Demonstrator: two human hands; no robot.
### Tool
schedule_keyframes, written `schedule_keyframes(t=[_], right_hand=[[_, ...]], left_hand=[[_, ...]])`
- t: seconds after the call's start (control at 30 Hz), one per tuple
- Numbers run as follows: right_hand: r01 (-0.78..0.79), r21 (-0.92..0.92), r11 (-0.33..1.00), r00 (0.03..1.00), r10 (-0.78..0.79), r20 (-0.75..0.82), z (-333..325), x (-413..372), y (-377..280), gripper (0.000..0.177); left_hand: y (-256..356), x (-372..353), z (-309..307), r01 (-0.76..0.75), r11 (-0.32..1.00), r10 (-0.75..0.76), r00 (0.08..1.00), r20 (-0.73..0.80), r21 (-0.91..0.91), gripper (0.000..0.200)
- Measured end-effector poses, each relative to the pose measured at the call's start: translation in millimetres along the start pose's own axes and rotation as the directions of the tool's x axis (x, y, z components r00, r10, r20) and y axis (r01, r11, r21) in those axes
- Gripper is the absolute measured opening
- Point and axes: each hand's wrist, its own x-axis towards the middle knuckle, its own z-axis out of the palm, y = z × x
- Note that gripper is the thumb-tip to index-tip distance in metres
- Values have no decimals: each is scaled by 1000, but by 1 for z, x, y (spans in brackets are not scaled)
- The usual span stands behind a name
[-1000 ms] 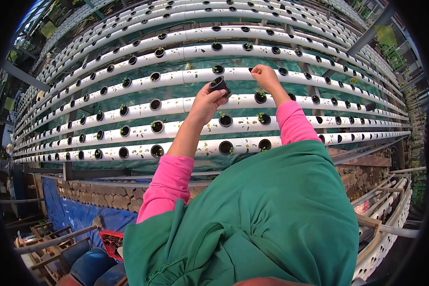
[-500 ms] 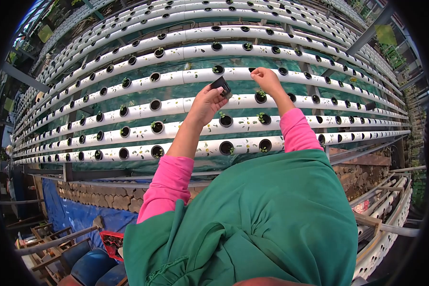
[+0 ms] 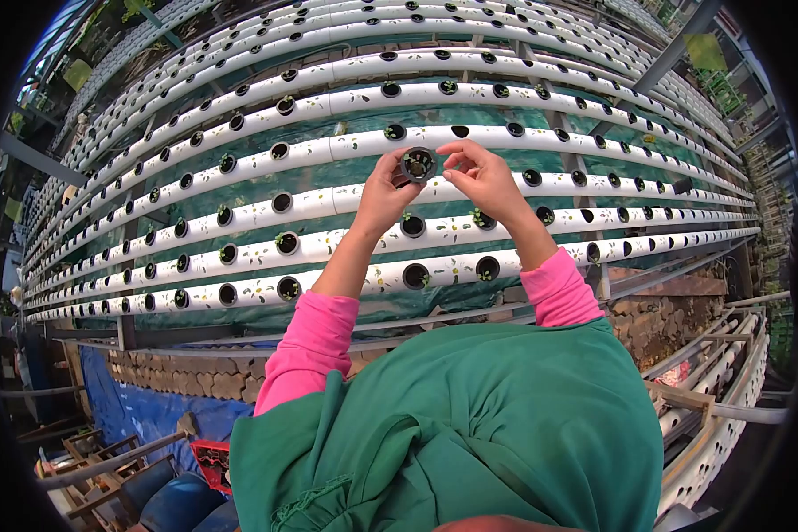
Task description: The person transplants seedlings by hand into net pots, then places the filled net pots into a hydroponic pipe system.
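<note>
Nearest is the person's green garment (image 3: 470, 426), with a red crate (image 3: 201, 446) and a blue sheet (image 3: 142, 408) to its left. Beyond, above white pipes (image 3: 452, 268) set with seedlings (image 3: 285, 240), the left hand (image 3: 384, 197) grips a black pot (image 3: 418, 166), mouth toward the camera, while the right hand (image 3: 489, 184) has thumb and fingers parted just beside its rim, contact unclear. Past them come a dark hole (image 3: 460, 131) in one pipe, more rows, and a yellow card (image 3: 705, 51) at far right.
</note>
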Motion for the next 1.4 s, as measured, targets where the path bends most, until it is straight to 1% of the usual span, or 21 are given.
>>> schedule_keyframes(t=[0.03,0.07,0.13,0.23,0.27,0.4,0.47,0.5,0.57,0.7,0.77,0.8,0.87,0.9,1.0,1.03,1.1,1.13,1.17,1.23,1.4], right_hand=[[-1,-1,1000,1000,1,-3,1,-3,0,24],[93,-66,994,996,-93,0,2,-5,2,25],[257,-196,946,966,-260,12,5,-7,12,26],[283,-263,922,959,-279,54,5,-8,16,20],[233,-278,932,972,-227,52,5,-7,18,16],[214,-314,925,977,-207,54,-2,-2,18,16],[129,-97,987,989,-134,-54,-3,0,22,15],[129,-96,987,990,-134,-53,-4,2,22,15],[132,-183,974,967,-167,-193,-7,8,24,14],[37,-320,947,982,-93,-162,-12,19,28,13],[52,-238,970,982,-93,-162,-9,30,46,15],[54,-236,970,983,-93,-159,-10,32,45,15],[86,-49,995,962,-96,-255,-13,36,43,15],[86,-47,995,963,-95,-253,-17,40,47,15],[-70,-233,970,978,20,-209,-33,53,69,13],[-69,-233,970,979,20,-205,-37,60,88,13],[-96,-367,925,989,47,-139,-40,72,139,17],[-123,-404,906,990,82,-118,-44,76,149,23],[-119,-404,907,990,79,-114,-49,82,158,23],[-183,-275,944,978,145,-151,-54,87,168,23],[-204,-325,923,962,128,-240,-67,95,178,13]], left_hand=[[-1,0,2,-70,991,71,997,0,116,48],[-2,-1,3,-139,963,141,990,7,229,48],[-1,-2,8,-143,958,143,990,17,250,47],[-6,1,11,-155,947,149,988,43,281,46],[-9,3,12,-161,943,151,987,58,290,46],[-10,9,18,-115,950,109,993,37,289,47],[-15,12,20,-129,952,131,991,12,279,47],[-14,12,21,-128,951,130,991,12,280,47],[-12,12,25,-139,938,148,989,-3,318,47],[-13,15,29,-144,884,144,989,33,446,46],[-14,17,32,-157,827,168,985,30,539,45],[-14,19,32,-156,827,168,985,28,541,45],[-17,22,31,-123,836,148,989,-5,534,45],[-18,22,31,-120,836,147,989,-8,535,45],[-17,25,27,-62,859,106,993,-58,508,44],[-15,25,28,-41,849,95,993,-75,527,44],[-18,25,28,-14,838,79,992,-97,546,43],[-23,27,26,-24,871,86,991,-105,490,43],[-27,29,25,-35,902,94,989,-116,431,43],[-26,31,24,-18,895,82,989,-125,446,43],[-36,39,22,19,903,46,989,-140,430,44]])
